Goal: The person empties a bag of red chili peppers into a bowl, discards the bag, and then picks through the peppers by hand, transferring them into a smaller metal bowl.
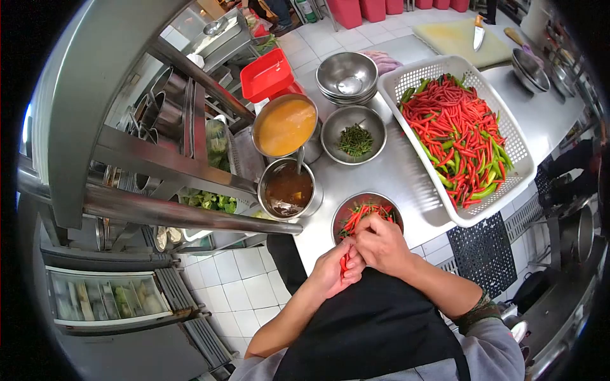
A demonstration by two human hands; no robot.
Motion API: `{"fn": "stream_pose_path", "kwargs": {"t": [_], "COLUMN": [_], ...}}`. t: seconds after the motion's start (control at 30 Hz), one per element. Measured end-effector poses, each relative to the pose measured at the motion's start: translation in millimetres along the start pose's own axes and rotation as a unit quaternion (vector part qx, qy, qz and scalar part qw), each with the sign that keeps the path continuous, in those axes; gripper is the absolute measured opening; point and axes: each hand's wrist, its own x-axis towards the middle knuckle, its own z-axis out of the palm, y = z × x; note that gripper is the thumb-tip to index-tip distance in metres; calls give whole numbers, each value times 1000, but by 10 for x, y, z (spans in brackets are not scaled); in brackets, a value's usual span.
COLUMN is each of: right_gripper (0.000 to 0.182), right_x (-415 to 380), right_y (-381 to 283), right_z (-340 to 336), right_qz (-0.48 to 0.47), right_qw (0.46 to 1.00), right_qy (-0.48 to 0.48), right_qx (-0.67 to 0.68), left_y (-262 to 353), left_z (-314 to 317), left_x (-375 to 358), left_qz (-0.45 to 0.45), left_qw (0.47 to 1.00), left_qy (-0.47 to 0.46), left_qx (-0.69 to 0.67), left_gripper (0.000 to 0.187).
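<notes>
My left hand (pixel 335 270) is closed around a red chili pepper (pixel 344 264), part of which shows between the fingers. Against it, my right hand (pixel 382 245) has its fingers pinched together; what they grip is hidden. Both hands are over the near rim of a steel bowl (pixel 399 219) that has red chilies (pixel 365 214) in it. Beyond, another steel bowl (pixel 330 141) contains green stems (pixel 356 140). To the right stands a white perforated basket (pixel 522 152) heaped with red and green chilies (pixel 454 130).
Left of the bowls are a pot of orange liquid (pixel 286 127) and a pot of dark sauce (pixel 289 190) with a ladle. Stacked steel bowls (pixel 347 73) stand farther back. A knife (pixel 478 37) lies on a cutting board (pixel 445 38). A metal shelf rail (pixel 190 209) borders the left side.
</notes>
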Motion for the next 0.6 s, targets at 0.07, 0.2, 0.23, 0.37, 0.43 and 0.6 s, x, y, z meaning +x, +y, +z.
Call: {"fn": "stream_pose_path", "kwargs": {"t": [0.07,0.2,0.23,0.37,0.43,0.6], "right_gripper": [14,20,23,21,21,20], "right_x": [35,149,143,102,29,-40], "right_y": [64,213,255,322,385,337], "right_z": [-22,-291,-343,-410,-333,-11], "right_qz": [54,230,261,260,228,178], "right_qw": [998,970,962,961,963,944], "right_qy": [32,25,34,-27,-106,-217], "right_qx": [-20,-73,-77,-90,-97,-174], "left_y": [7,-6,1,-42,-40,-44], "left_z": [-25,-202,-223,-162,-180,-296], "left_x": [8,-24,-35,-76,-66,-56], "left_qz": [13,57,68,74,45,2], "left_qw": [1000,998,997,996,998,998], "left_qy": [-7,-24,-21,46,48,-10], "left_qx": [-12,-26,-26,-27,-11,55], "left_gripper": [39,33,32,35,37,28]}}
